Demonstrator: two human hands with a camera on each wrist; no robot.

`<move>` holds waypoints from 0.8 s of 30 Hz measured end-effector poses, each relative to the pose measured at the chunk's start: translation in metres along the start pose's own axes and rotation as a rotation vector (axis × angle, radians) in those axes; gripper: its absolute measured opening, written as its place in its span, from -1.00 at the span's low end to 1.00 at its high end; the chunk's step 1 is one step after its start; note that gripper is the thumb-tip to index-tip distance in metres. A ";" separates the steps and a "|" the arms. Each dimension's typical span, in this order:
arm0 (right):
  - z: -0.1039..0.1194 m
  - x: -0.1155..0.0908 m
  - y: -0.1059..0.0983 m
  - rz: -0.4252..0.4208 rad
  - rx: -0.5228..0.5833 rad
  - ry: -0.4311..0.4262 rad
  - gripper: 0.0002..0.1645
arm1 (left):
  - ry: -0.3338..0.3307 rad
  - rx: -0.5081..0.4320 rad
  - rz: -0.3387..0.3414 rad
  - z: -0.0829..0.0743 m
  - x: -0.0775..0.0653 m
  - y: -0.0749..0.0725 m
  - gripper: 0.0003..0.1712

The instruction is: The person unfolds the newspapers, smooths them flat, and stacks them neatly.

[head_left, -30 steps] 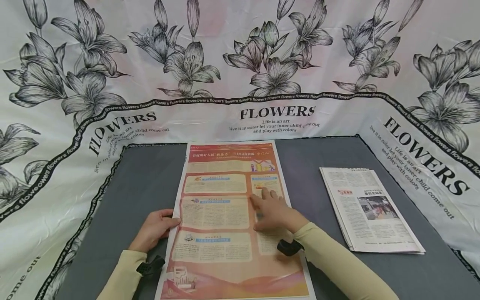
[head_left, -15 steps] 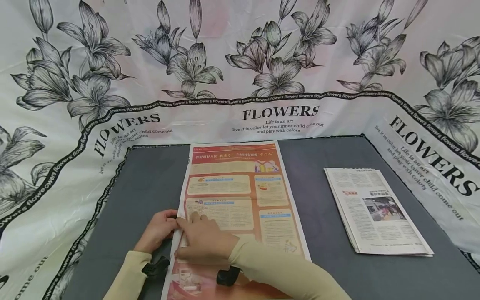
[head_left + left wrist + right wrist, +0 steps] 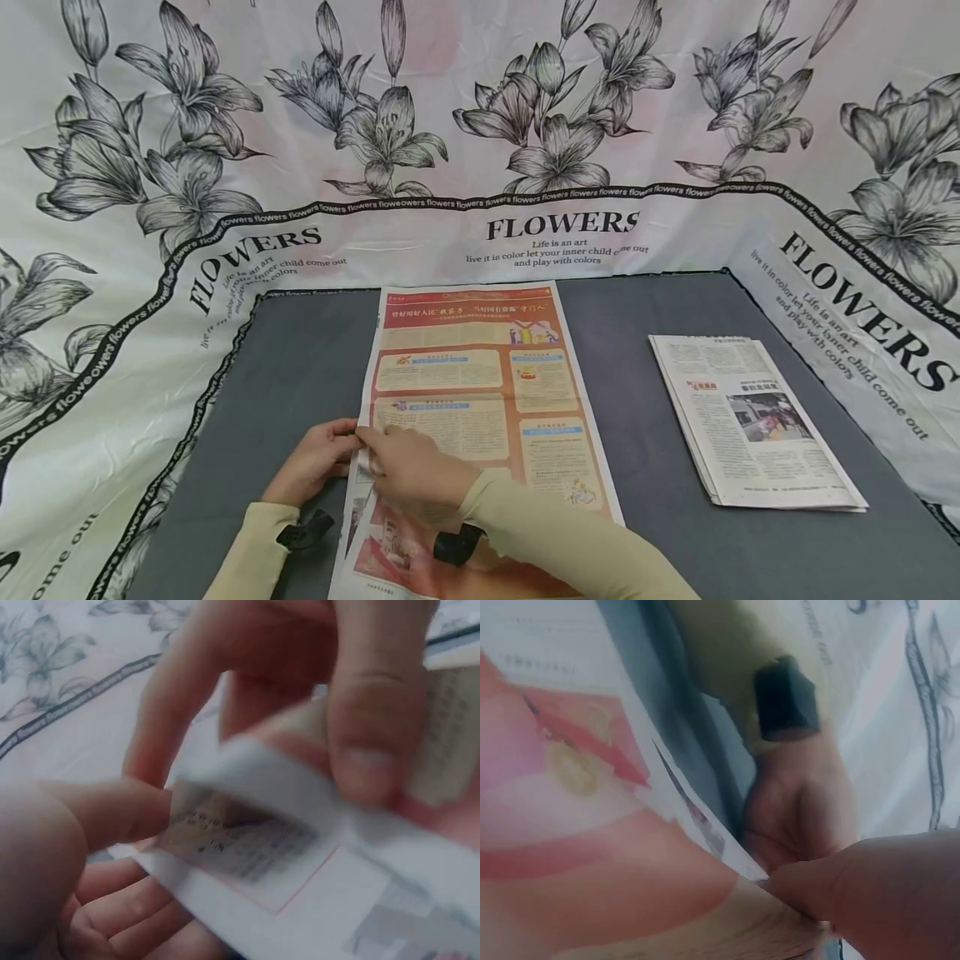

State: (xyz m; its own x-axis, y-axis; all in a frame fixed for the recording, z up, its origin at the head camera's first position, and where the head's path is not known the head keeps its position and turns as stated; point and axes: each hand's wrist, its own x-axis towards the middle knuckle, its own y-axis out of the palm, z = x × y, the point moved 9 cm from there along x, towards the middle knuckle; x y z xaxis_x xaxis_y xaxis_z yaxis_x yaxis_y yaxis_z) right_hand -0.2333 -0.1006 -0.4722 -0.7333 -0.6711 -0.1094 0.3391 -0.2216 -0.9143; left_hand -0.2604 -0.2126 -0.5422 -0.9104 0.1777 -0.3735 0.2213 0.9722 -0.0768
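Note:
A newspaper (image 3: 442, 367) with an orange-red printed page lies lengthwise before me. At its left edge, my left hand (image 3: 318, 458) pinches the lower sheets, thumb above and fingers beneath, as the left wrist view shows. My right hand (image 3: 423, 471) reaches across the page and pinches the top sheet's left edge between thumb and fingers. That edge curls upward, and a strip of the printed sheet beneath (image 3: 240, 840) shows in the gap. In the right wrist view the lifted orange sheet (image 3: 607, 877) slopes up to my right hand (image 3: 889, 892), close to my left hand (image 3: 799, 810).
To the right lies a folded stack of newspaper (image 3: 750, 425) with a photo on its front. Both rest on a grey table surface (image 3: 630, 417). A white floral cloth (image 3: 420, 242) stands behind and along the sides. Black bands with small boxes sit on both wrists.
My right hand moved from the page's right side to its left edge beside my left hand. It now grips the top sheet, whose lower left edge has lifted, exposing the sheet below.

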 end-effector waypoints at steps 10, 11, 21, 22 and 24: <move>-0.015 -0.003 -0.017 0.018 0.194 0.019 -0.12 | 0.019 0.092 -0.075 -0.002 0.000 0.001 -0.41; -0.018 -0.005 -0.018 0.030 0.225 0.045 -0.10 | 0.023 0.112 -0.090 -0.003 0.000 0.002 -0.42; -0.036 -0.024 -0.064 0.013 0.339 0.043 -0.37 | 0.002 0.107 -0.041 -0.004 0.001 0.004 -0.49; -0.038 -0.027 -0.070 0.008 0.369 0.043 -0.36 | 0.002 0.106 -0.021 -0.004 0.001 0.004 -0.49; -0.041 -0.033 -0.083 -0.017 0.394 0.036 -0.37 | -0.008 0.103 -0.006 -0.004 -0.001 0.003 -0.49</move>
State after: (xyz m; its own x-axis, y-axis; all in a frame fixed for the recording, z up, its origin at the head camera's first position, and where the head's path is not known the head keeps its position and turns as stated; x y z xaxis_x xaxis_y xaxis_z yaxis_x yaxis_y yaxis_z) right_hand -0.2612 -0.0313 -0.4085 -0.7589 -0.6410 -0.1154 0.5213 -0.4917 -0.6975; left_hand -0.2601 -0.2097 -0.5387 -0.9091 0.1706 -0.3800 0.2513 0.9522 -0.1739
